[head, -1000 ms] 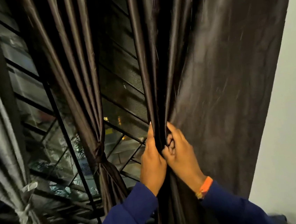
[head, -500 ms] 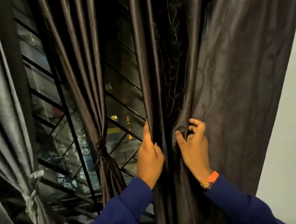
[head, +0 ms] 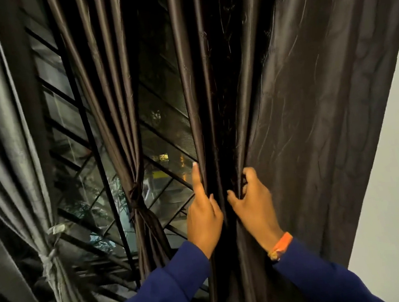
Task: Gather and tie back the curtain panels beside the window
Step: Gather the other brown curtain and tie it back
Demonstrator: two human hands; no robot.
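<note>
Dark brown satin curtain panel point(head: 312, 114) hangs loose before us, its folds bunching where our two hands meet it. Our left hand point(head: 204, 221) lies against the panel's left edge, forefinger pointing straight up along the fold and thumb tucked into the cloth, the other fingers hidden behind it, so we cannot tell how firmly it grips. Our right hand point(head: 253, 206), just right of that fold, curls its fingers into a pinch of the fabric; an orange wristband point(head: 281, 245) shows above our blue sleeve point(head: 318, 283).

Left of the loose panel, a narrower brown panel point(head: 113, 110) is already knotted at its waist. Farther left, a grey curtain point(head: 1, 147) is bound with a pale tie point(head: 48, 260). Between them we see the black window grille point(head: 88, 138). A plain pale wall point(head: 398, 179) borders the loose panel's right edge.
</note>
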